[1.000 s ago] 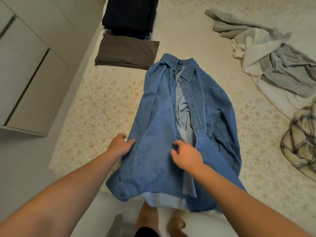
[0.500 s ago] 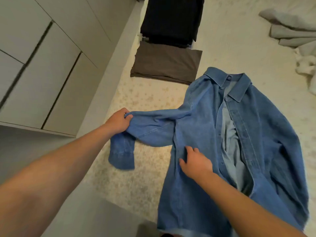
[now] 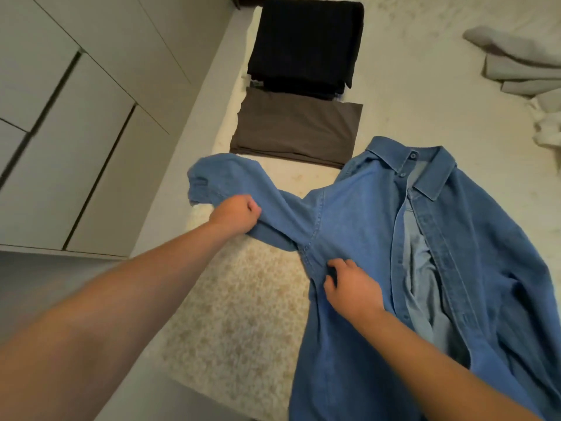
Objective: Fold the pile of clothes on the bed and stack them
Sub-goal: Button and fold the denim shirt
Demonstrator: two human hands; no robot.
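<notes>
The bed, covered in a pale speckled spread, fills most of the view, with white cabinet doors standing to its left. On the bed lies the denim shirt, front up, collar away from the person and its placket hanging open over the lighter inside. Beyond its collar sit two finished pieces: a folded black garment and, just in front of it and touching it, a folded brown garment. The unfolded pile of grey and white clothes lies well apart at the upper right, cut off by the frame edge.

The left hand is curled tightly round the shirt's sleeve, lifting it out sideways so the cuff end flops over the fist. The right hand rests on the shirt body near the armpit seam, fingers bent and pressing the cloth down.

The step in hand looks like the sleeve fold. The next move probably calls for carrying the sleeve across the chest while the right hand pins the side, then smoothing it flat.
</notes>
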